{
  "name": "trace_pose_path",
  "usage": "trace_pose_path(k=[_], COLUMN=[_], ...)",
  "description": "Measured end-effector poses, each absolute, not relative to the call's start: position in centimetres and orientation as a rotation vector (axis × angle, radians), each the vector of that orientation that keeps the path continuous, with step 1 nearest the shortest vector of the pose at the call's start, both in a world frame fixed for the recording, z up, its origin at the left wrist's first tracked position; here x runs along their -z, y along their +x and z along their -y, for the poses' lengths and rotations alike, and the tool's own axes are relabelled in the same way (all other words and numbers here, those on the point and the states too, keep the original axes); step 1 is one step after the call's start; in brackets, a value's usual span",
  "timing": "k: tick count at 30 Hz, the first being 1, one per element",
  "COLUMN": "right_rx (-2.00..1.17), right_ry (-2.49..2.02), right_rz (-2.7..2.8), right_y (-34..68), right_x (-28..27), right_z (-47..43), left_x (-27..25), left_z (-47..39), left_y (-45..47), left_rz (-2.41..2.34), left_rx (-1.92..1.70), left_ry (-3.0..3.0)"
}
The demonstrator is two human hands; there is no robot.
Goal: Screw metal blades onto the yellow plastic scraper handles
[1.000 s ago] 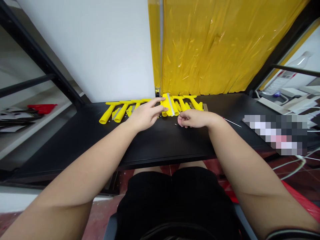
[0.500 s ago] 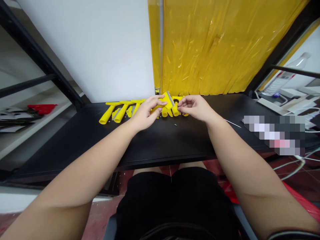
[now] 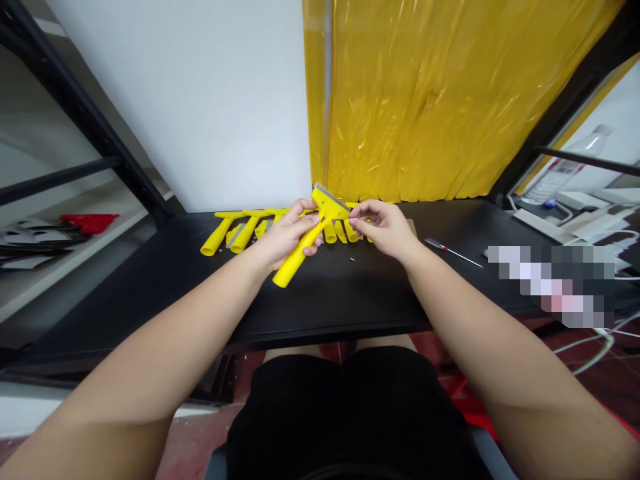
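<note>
A yellow scraper [image 3: 299, 259] with a grey blade along its head is gripped by my left hand [image 3: 293, 235], thumb on top. Its handle slants down toward me, and its head points up and away. Beside the head's right end, my right hand [image 3: 383, 223] is closed in a pinch; whatever its fingertips hold is too small to make out. Behind both hands, a row of yellow scraper handles [image 3: 245, 235] with loose yellow head pieces lies along the back of the black table, partly hidden by my hands. A tiny metal piece [image 3: 352, 259] rests in front.
To the right of my right hand lies a screwdriver [image 3: 450, 252] with a thin shaft. A clear plastic bottle [image 3: 567, 167], white boxes and cables are farther right. White board [image 3: 200, 100] and yellow plastic sheeting [image 3: 415, 100] stand behind the black table [image 3: 175, 293].
My left hand has turned the scraper, so its handle now shows toward me and its blade faces away. My right hand stays pinched near the head. The screwdriver's handle has come into view.
</note>
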State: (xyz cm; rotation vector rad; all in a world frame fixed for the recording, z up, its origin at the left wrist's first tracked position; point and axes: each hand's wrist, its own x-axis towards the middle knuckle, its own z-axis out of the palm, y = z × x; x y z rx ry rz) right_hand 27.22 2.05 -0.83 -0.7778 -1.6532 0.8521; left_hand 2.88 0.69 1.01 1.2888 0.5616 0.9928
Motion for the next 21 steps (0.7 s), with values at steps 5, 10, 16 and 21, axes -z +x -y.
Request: trace_pose_path(k=[5,10,16,21], right_rx=[-0.684,-0.557,-0.58,-0.597], right_ry=[-0.765,-0.802,-0.844,-0.847], right_rz=[1.746,1.807,1.833,1.836], right_y=[27.07,27.15,27.18,27.19], right_x=[1.14,0.97,0.66,0.64], right_z=[-2.19,-1.98,-1.8,-1.92], left_x=[-0.87,-0.91,-1.11,-1.07], left_z=[-0.66,-0.47,-0.09,-0.05], left_y=[3.07,3.11,3.37,3.32], left_rz=[-0.578,-0.589,-0.6,-0.597], left_rx=[-0.954,-0.926,-0.913,-0.903], left_ry=[1.262,1.278,1.284,1.292])
